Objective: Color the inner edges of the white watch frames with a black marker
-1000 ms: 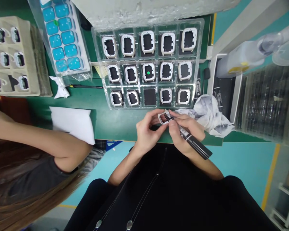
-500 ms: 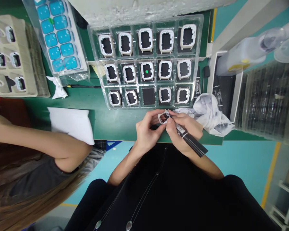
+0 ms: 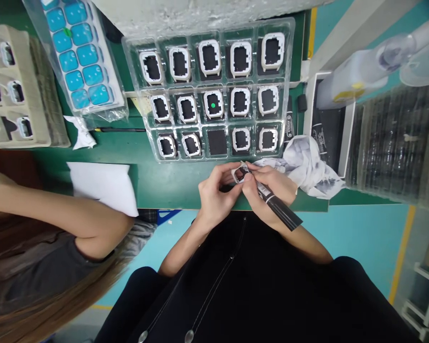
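My left hand (image 3: 214,193) pinches a small white watch-case frame (image 3: 236,175) by its edge, just over the front of the green table. Closed around a black marker pen (image 3: 282,212), my right hand (image 3: 268,190) rests against the same frame, and the marker's front end meets it there. Fingers hide the tip, so I cannot tell exactly where it touches. Beyond my hands lies a clear plastic tray (image 3: 203,126) holding several similar white frames on dark pads. One pocket in its nearest row shows only a bare dark pad (image 3: 217,142).
A crumpled, stained cloth (image 3: 303,166) lies right of my hands, beside a box (image 3: 349,138) with a bottle (image 3: 346,88). Stacked trays (image 3: 389,147) stand farther right. Left are a white sheet (image 3: 102,183), a thin brush-like stick (image 3: 121,129), blue-padded packs (image 3: 82,57) and a co-worker's arm (image 3: 64,209).
The whole view has shifted slightly, with the tray and table items a little farther left. Both hands keep their hold on the frame and marker; the marker's angle is nearly the same.
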`<state>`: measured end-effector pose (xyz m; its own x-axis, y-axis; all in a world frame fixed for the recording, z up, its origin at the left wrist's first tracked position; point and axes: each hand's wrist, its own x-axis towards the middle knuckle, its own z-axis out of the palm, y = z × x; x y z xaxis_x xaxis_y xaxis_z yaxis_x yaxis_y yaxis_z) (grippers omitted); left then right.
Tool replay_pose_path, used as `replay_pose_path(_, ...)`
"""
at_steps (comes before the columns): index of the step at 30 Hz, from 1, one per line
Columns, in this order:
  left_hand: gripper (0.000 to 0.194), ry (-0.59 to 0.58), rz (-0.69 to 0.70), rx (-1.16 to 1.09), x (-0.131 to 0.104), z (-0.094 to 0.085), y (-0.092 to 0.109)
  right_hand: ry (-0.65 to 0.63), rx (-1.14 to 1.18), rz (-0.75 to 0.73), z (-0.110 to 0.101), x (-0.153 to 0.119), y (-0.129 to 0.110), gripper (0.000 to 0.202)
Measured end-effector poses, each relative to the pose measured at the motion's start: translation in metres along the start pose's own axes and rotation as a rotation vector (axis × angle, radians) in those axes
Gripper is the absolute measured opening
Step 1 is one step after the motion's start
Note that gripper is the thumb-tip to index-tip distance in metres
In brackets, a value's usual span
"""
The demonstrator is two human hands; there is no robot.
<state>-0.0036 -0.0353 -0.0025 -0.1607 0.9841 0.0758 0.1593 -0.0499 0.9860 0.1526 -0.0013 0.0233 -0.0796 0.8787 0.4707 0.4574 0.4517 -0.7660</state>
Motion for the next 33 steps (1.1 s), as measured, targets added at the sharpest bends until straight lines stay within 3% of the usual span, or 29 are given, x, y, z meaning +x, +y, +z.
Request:
replay_pose_path(4, 0.033, -0.017, -0.008, 0.022, 0.001, -0.001, -0.001, -0.030, -0.006, -0.026, 0.000, -0.001, 0.002, 0.013)
replay_pose_path(15, 0.042, -0.011, -0.034, 0.031, 0.002, -0.002, -0.001, 0.005, -0.016, -0.034, 0.000, -0.002, 0.004, 0.014)
replay_pose_path(20, 0.042, -0.004, -0.032, -0.041, 0.006, -0.002, 0.003, -0.067, -0.022, -0.001, -0.003, 0.002, 0.001, 0.013)
replay_pose_path(24, 0.053, -0.015, -0.085, -0.102, 0.011, -0.003, 0.003, 0.074, 0.048, -0.026, 0.001, 0.003, 0.002, 0.010)
replay_pose_path(28, 0.060, -0.019, -0.122, -0.098, 0.012, -0.003, 0.003, 0.094, 0.125, 0.012, 0.003, 0.002, 0.001, 0.010)
replay_pose_path(33, 0.053, -0.054, -0.029, -0.008, 0.016, -0.014, 0.009, 0.139, 0.229, 0.010, -0.001, 0.001, 0.002, 0.016)
